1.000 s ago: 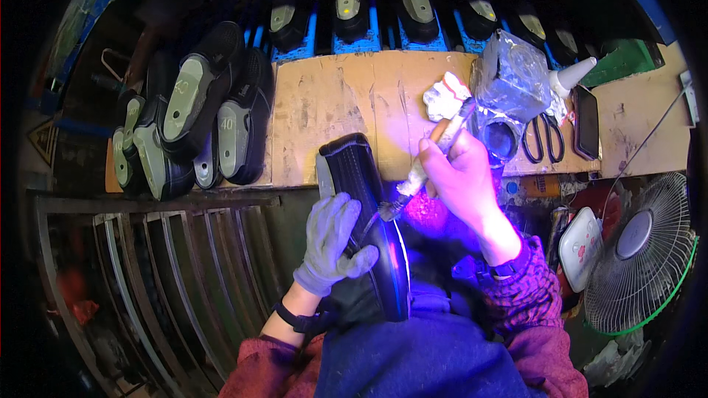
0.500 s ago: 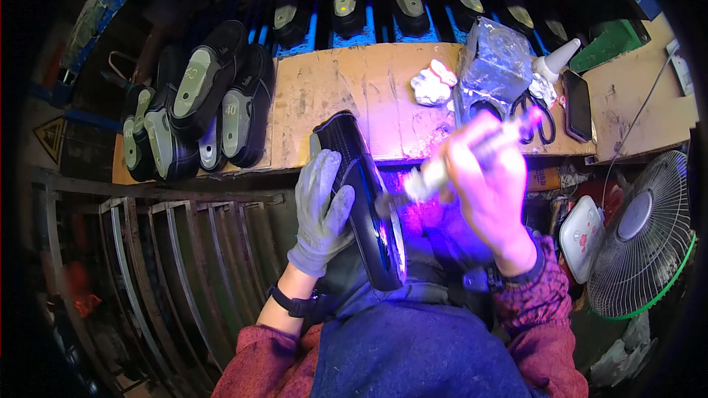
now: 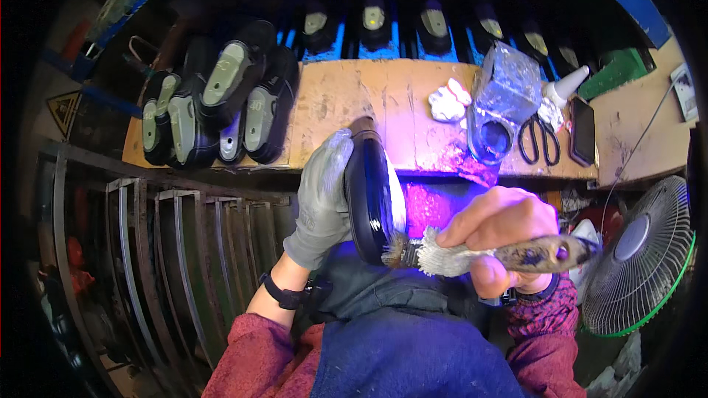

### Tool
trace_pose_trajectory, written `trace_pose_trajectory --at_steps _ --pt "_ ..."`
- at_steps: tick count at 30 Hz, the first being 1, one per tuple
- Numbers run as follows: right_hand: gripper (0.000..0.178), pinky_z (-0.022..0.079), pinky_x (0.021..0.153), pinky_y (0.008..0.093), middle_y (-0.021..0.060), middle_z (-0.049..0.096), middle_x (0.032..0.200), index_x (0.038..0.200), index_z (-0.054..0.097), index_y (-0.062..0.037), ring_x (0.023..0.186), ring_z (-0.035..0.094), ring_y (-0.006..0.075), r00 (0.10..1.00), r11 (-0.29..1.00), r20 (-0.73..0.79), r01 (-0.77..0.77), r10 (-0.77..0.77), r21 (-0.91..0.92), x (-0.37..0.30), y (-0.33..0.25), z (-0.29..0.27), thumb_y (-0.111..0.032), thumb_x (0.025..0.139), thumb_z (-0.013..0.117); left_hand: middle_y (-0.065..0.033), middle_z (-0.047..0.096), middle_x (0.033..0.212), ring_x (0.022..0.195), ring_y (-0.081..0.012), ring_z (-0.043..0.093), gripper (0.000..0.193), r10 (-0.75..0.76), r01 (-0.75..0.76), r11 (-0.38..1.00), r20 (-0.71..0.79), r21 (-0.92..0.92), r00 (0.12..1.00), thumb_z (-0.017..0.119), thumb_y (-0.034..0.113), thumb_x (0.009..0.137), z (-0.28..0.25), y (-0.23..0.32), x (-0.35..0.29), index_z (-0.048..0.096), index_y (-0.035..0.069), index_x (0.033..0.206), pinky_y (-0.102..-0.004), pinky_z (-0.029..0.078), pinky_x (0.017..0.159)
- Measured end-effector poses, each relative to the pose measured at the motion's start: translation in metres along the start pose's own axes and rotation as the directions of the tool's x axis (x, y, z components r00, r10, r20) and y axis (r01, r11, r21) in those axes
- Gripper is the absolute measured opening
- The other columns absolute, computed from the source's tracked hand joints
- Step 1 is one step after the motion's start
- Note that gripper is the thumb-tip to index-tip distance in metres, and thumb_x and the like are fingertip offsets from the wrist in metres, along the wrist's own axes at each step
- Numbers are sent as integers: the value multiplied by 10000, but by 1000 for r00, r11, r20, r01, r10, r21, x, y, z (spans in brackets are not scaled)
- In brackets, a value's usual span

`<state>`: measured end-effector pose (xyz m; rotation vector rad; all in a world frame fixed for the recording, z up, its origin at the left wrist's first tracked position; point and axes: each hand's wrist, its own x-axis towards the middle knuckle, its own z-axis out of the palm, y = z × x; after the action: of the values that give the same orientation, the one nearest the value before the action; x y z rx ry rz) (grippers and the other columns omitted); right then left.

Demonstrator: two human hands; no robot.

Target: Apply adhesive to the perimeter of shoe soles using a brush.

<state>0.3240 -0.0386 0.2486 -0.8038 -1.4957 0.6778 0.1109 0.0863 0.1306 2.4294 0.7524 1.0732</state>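
My left hand [image 3: 321,195], in a grey glove, grips a black shoe [image 3: 363,199] by its side and holds it on edge in front of the bench. The side turned to the right is glossy under violet light. My bare right hand [image 3: 505,225] is closed round a brush [image 3: 535,256] with a worn handle, wrapped in pale cloth near the bristles. Those dark bristles touch the shoe near its lower end.
Several black shoes with grey-green soles [image 3: 188,114] are piled on the left of the cardboard-covered bench [image 3: 332,92]. Scissors [image 3: 538,140], a foil-covered box [image 3: 509,81] and a phone [image 3: 582,131] lie on the right. A fan [image 3: 638,250] stands right; a metal rack [image 3: 133,243] stands left.
My right hand has come down and turned, so the brush lies more level, with its bristles at the shoe's lower end. The shoe has been turned more upright.
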Motion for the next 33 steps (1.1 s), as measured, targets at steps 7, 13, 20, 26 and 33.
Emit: trace_pose_trajectory --at_steps 7,13,20,26,33 --pt "132 541 574 303 110 677 768 837 561 -26 650 672 172 988 982 -44 -155 151 -104 31 2 -14 -82 848 680 -175 564 1267 1154 -311 578 960 -312 477 814 442 -332 841 858 350 614 -40 29 20 401 26 1394 -398 459 993" --pt "107 483 517 231 99 657 765 908 497 -45 597 616 112 917 984 -358 -165 178 68 54 17 -12 -101 994 526 -140 567 1251 1143 -259 578 987 -259 729 411 697 -547 669 887 334 614 -37 47 6 377 31 1402 -371 457 1001" --pt "163 496 561 277 154 632 767 876 462 -51 611 587 136 990 999 -130 -49 51 18 41 47 -11 -153 976 539 -109 559 1252 1117 -184 556 965 -231 703 577 742 -416 629 897 237 616 -37 38 9 386 0 1400 -335 461 990" --pt "151 535 673 320 140 660 843 940 520 -33 751 656 198 994 999 -104 -27 32 42 5 65 -9 -43 893 664 -52 594 1148 1052 -141 565 770 -245 852 197 817 -485 521 839 99 630 -35 32 25 490 28 1312 -321 477 936" --pt "117 501 617 274 105 657 831 929 519 -26 692 631 131 963 971 -205 -132 173 197 15 76 -14 -53 923 633 -25 626 1077 996 -123 583 619 -285 869 107 822 -483 492 765 14 673 -29 25 35 552 34 1254 -291 481 902"
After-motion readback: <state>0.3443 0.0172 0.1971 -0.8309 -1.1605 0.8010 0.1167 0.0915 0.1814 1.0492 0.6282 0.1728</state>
